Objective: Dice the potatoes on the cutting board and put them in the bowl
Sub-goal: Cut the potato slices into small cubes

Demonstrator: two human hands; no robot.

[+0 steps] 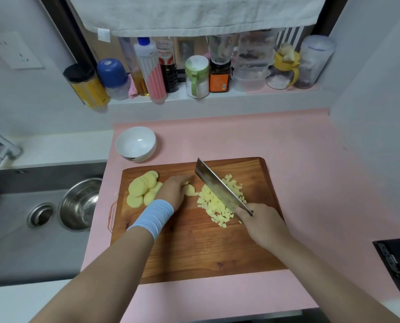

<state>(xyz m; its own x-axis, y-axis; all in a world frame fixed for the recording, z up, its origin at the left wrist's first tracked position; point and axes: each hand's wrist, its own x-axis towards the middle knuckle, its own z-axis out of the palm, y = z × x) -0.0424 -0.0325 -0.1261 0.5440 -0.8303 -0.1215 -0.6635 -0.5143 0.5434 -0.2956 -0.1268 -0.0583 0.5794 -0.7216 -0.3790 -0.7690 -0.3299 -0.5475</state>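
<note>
Holds a potato piece point(190, 190) near cutting board point(194, 248) centre with left hand point(174, 191), fingers curled round it. Grips cleaver point(220, 187) in right hand point(262, 223) at 4 o'clock, blade tilted across diced potato point(215, 207). Potato slices point(139, 190) at 9 o'clock; bowl point(124, 146) on tabletop point(299, 159) at 11 o'clock.

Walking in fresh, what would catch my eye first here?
The big cleaver in the right hand, angled over a heap of diced potato on the cutting board. Beside it the left hand holds a few slices, and an empty white bowl sits behind the board.
</note>
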